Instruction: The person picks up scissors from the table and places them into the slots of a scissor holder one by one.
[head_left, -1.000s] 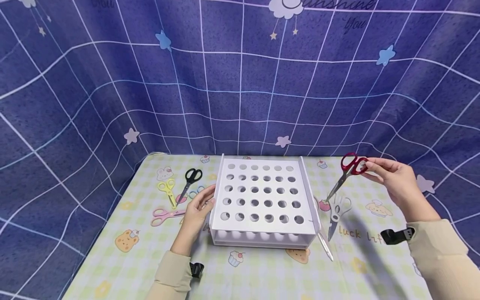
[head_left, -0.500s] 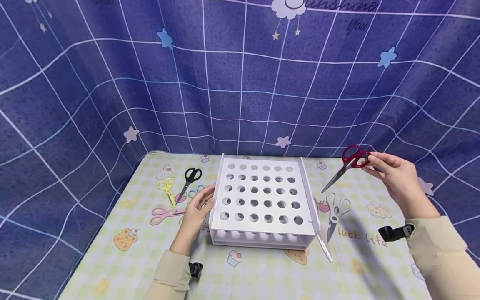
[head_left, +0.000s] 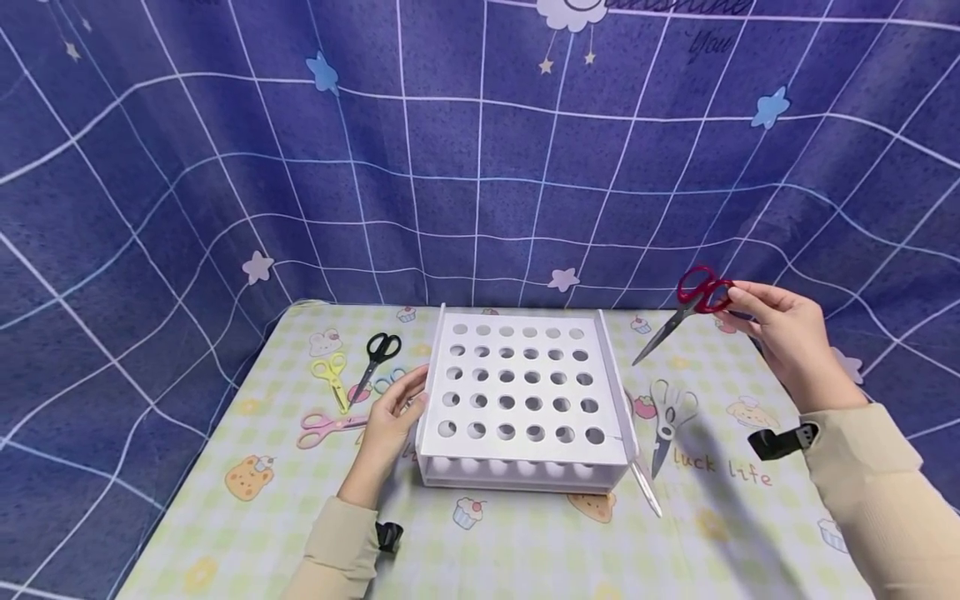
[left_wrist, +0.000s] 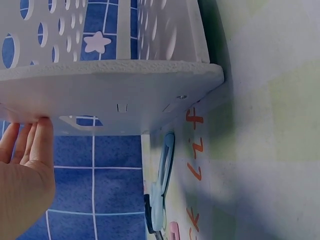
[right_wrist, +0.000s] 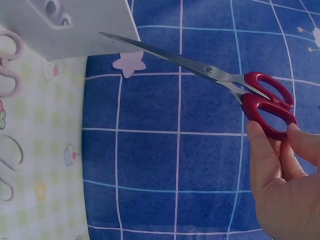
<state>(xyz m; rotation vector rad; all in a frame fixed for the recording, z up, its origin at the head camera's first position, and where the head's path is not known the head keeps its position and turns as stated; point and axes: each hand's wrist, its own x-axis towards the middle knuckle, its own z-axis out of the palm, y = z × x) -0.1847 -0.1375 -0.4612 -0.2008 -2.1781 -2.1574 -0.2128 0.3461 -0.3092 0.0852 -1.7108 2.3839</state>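
Observation:
Scissors with red handles (head_left: 690, 307) hang in the air right of the white rack, blades slanting down to the left. My right hand (head_left: 787, 333) pinches one handle loop between thumb and fingers; the right wrist view shows the scissors (right_wrist: 210, 70) with blades together. In the middle of the table stands the white rack (head_left: 517, 387), its top full of round holes. My left hand (head_left: 393, 425) rests on the rack's left side. In the left wrist view the fingertips of that hand (left_wrist: 30, 165) touch the side panel (left_wrist: 115, 95), near a cut-out slot.
Left of the rack lie yellow scissors (head_left: 332, 383), black scissors (head_left: 375, 367), pink scissors (head_left: 330, 427) and partly hidden light-blue scissors (head_left: 390, 379). White scissors (head_left: 666, 421) lie to the right, and another silver-bladed pair (head_left: 647, 487) lies against the rack's right side.
The right hand has lifted the red scissors higher, and their tip has moved up and left toward the rack. The left hand and the rack have stayed in place.

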